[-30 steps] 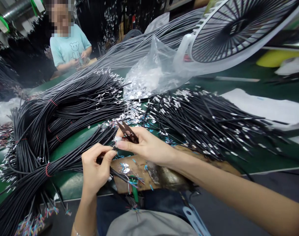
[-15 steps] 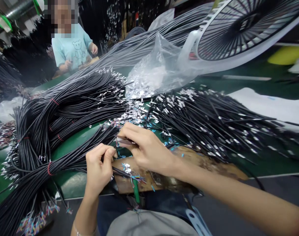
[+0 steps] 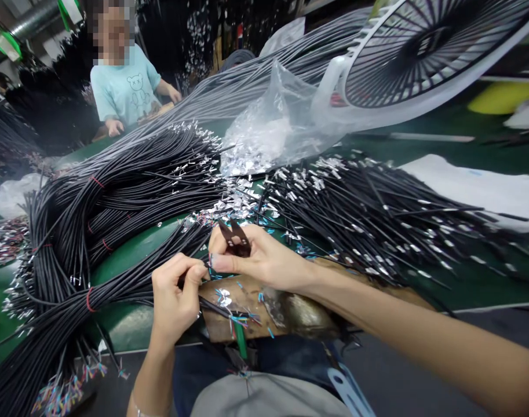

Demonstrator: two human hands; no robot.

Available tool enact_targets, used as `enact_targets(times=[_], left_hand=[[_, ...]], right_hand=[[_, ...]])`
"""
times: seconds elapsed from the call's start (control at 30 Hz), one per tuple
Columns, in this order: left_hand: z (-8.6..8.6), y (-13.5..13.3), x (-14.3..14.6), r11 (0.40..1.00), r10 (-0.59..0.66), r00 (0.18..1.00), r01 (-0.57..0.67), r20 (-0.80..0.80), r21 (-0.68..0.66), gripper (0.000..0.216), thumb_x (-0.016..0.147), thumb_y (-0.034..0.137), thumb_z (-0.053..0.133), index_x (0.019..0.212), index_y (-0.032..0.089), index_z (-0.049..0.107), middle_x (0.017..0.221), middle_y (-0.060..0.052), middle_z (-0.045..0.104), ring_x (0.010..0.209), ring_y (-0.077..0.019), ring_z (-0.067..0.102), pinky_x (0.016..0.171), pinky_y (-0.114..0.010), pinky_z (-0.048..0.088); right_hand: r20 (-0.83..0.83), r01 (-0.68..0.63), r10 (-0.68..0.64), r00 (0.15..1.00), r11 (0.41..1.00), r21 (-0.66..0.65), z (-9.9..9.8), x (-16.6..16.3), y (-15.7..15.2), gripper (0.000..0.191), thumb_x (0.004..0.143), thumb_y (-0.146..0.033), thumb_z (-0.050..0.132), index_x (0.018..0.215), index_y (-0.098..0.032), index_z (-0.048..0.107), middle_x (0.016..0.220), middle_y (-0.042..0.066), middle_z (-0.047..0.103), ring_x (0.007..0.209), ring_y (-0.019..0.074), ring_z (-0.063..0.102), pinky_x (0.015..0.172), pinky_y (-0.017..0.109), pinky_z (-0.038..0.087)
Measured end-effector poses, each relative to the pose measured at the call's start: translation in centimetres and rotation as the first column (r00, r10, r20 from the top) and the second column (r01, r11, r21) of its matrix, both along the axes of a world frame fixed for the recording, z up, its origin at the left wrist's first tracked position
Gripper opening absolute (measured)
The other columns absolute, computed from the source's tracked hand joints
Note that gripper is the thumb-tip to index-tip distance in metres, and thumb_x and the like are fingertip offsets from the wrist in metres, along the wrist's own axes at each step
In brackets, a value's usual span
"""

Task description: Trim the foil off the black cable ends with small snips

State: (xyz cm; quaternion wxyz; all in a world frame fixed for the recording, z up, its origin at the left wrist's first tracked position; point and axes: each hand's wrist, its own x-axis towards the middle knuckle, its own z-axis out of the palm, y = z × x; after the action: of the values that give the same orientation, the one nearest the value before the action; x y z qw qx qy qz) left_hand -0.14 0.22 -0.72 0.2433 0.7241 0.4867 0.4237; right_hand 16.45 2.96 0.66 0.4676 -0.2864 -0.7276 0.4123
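My left hand [image 3: 175, 292] is closed in a pinch on the end of a thin black cable, most of which the fingers hide. Dark thread snips [image 3: 235, 236] lie in my right hand [image 3: 264, 260], with their two blades apart and pointing up. My right thumb and fingertips pinch fine coloured wires [image 3: 211, 262] right beside the left fingertips. Below the hands, stripped cable ends with coloured wires [image 3: 242, 317] rest on a worn brown board [image 3: 255, 324]. A bundle of black cables [image 3: 138, 275], tied with a red band, runs in from the left.
More black cables with silvery ends [image 3: 342, 214] lie to the right. Foil scraps [image 3: 238, 200] are scattered ahead, near a clear plastic bag [image 3: 268, 130]. A white fan [image 3: 416, 55] stands at the upper right. Across the green table [image 3: 129, 330] is a person [image 3: 131, 87] in a light blue shirt.
My right hand has turned so that the snips' blades now point up, and its thumb and fingers meet at the wires. My left hand has stayed nearly still.
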Motion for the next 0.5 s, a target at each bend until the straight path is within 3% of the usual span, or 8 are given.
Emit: enact_targets(times=[0.1, 0.2, 0.27, 0.33, 0.4, 0.5], left_hand=[[-0.1, 0.0, 0.1, 1.000, 0.008, 0.996, -0.009, 0.086, 0.006, 0.022, 0.082, 0.028, 0.059, 0.062, 0.017, 0.059, 0.058, 0.002, 0.052, 0.054, -0.0104, 0.047, 0.050, -0.022, 0.035], [-0.3, -0.1, 0.2, 0.999, 0.031, 0.990, -0.034, 0.138, 0.019, 0.021, 0.079, 0.026, 0.063, 0.061, 0.017, 0.056, 0.058, 0.003, 0.049, 0.055, -0.0099, 0.046, 0.052, -0.022, 0.036], [-0.3, -0.1, 0.3, 0.998, 0.034, 0.985, -0.042, 0.170, 0.042, 0.020, 0.076, 0.024, 0.065, 0.061, 0.017, 0.056, 0.057, 0.004, 0.048, 0.054, -0.0094, 0.045, 0.051, -0.021, 0.036], [-0.3, 0.0, 0.2, 0.997, 0.035, 0.980, -0.047, 0.198, 0.057, 0.019, 0.074, 0.021, 0.067, 0.060, 0.017, 0.055, 0.057, 0.004, 0.048, 0.053, -0.0090, 0.045, 0.050, -0.021, 0.035], [-0.3, 0.0, 0.2, 0.998, 0.037, 0.977, -0.048, 0.210, 0.049, 0.019, 0.074, 0.021, 0.067, 0.059, 0.017, 0.055, 0.056, 0.004, 0.048, 0.052, -0.0088, 0.044, 0.049, -0.021, 0.034], [-0.1, 0.0, 0.1, 0.998, 0.042, 0.981, -0.049, 0.190, 0.030, 0.021, 0.075, 0.024, 0.066, 0.058, 0.016, 0.056, 0.055, 0.004, 0.048, 0.052, -0.0088, 0.044, 0.049, -0.021, 0.034]], right_hand=[[0.082, 0.165, -0.186, 0.979, 0.962, 0.219, 0.0, -0.3, -0.4, 0.022, 0.081, -0.011, 0.049, 0.060, -0.017, 0.049, 0.061, 0.000, 0.048, 0.057, 0.0111, 0.045, 0.051, 0.024, 0.037], [0.095, 0.304, -0.392, 0.915, 0.826, 0.475, 0.0, -0.4, -1.0, 0.021, 0.075, -0.001, 0.044, 0.065, -0.018, 0.053, 0.067, 0.003, 0.054, 0.059, 0.0122, 0.048, 0.050, 0.024, 0.038], [0.058, 0.389, -0.487, 0.871, 0.758, 0.524, 0.1, 0.0, -1.2, 0.021, 0.076, -0.001, 0.045, 0.068, -0.018, 0.053, 0.067, 0.003, 0.055, 0.059, 0.0124, 0.049, 0.049, 0.024, 0.038], [0.005, 0.528, -0.606, 0.796, 0.698, 0.484, 0.3, 0.5, -1.1, 0.020, 0.080, -0.005, 0.048, 0.066, -0.019, 0.052, 0.065, 0.003, 0.053, 0.058, 0.0125, 0.048, 0.051, 0.025, 0.039], [0.000, 0.566, -0.617, 0.787, 0.721, 0.400, 0.4, 0.9, -0.9, 0.020, 0.084, -0.011, 0.051, 0.066, -0.019, 0.051, 0.063, 0.002, 0.053, 0.058, 0.0121, 0.049, 0.053, 0.025, 0.040], [0.061, 0.350, -0.387, 0.920, 0.883, 0.314, 0.4, 0.7, -0.7, 0.015, 0.084, -0.016, 0.055, 0.070, -0.018, 0.054, 0.067, 0.002, 0.057, 0.061, 0.0118, 0.052, 0.055, 0.024, 0.042]])
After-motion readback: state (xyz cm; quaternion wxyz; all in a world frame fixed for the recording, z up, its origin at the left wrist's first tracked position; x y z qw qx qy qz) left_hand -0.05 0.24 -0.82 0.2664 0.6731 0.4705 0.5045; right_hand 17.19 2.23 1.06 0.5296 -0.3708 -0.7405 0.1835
